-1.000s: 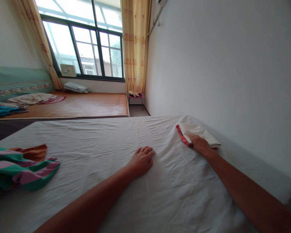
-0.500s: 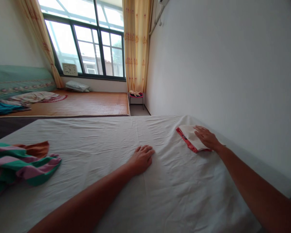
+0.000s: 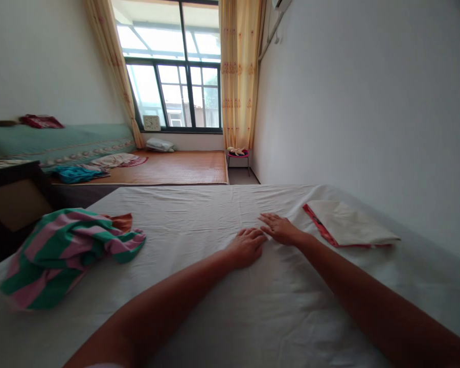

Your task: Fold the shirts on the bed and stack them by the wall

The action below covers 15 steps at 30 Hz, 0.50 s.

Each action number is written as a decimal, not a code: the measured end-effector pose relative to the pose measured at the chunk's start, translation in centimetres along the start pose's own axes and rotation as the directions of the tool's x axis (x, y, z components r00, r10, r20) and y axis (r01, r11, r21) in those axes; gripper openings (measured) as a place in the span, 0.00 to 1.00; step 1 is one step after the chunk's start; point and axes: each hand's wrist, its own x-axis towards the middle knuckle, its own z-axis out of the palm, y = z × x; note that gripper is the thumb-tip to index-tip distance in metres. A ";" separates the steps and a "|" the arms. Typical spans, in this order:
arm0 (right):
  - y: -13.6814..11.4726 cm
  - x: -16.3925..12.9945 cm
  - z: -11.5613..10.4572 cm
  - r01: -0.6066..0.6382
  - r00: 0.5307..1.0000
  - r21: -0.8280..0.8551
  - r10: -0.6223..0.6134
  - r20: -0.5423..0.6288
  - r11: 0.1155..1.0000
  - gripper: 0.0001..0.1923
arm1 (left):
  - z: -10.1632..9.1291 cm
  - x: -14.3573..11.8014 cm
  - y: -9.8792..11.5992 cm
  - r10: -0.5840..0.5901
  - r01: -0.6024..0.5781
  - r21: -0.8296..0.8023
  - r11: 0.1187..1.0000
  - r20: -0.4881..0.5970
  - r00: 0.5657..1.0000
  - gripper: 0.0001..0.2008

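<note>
In the head view, the left hand (image 3: 247,247) lies palm down on the white sheet (image 3: 214,306), fingers close together and flat, holding nothing. The right hand (image 3: 279,228) rests flat just beside it, fingertips nearly touching the left knuckles, fingers slightly spread and empty. A folded cloth (image 3: 347,225) lies to the right of the right fingers, apart from them. A striped garment (image 3: 65,250) is bunched well left of the left fingers.

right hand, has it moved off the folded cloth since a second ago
Yes. The right hand has left the folded cloth by the wall and now lies flat on the sheet to its left, beside the left hand.
</note>
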 end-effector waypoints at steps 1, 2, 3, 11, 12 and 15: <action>-1.3 0.6 0.8 0.043 0.999 0.010 -0.044 0.023 0.999 0.27 | -0.2 -0.3 -0.1 0.009 -0.009 0.015 1.000 0.016 1.000 0.21; -2.2 0.8 1.5 0.063 0.997 0.016 -0.064 0.031 0.998 0.27 | -0.5 -0.8 -0.3 0.019 -0.020 0.027 0.999 0.043 0.999 0.21; -2.7 0.8 2.2 0.061 0.998 0.021 -0.062 0.024 0.998 0.27 | -0.9 -1.4 -0.7 0.028 -0.030 0.035 0.999 0.077 0.997 0.22; -0.5 -0.2 4.7 0.034 0.995 0.083 -0.027 -0.093 0.996 0.25 | -10.9 -12.2 -8.6 -0.254 0.217 0.174 0.960 0.227 0.940 0.19; -0.4 -0.2 4.7 0.038 0.994 0.084 -0.029 -0.102 0.996 0.25 | -12.8 -14.0 -9.8 -0.355 0.306 0.229 0.924 0.217 0.909 0.17; -0.7 -0.1 4.8 0.028 0.992 0.078 -0.018 -0.125 0.997 0.25 | -17.8 -19.1 -12.7 -0.631 0.585 0.268 0.765 0.130 0.765 0.07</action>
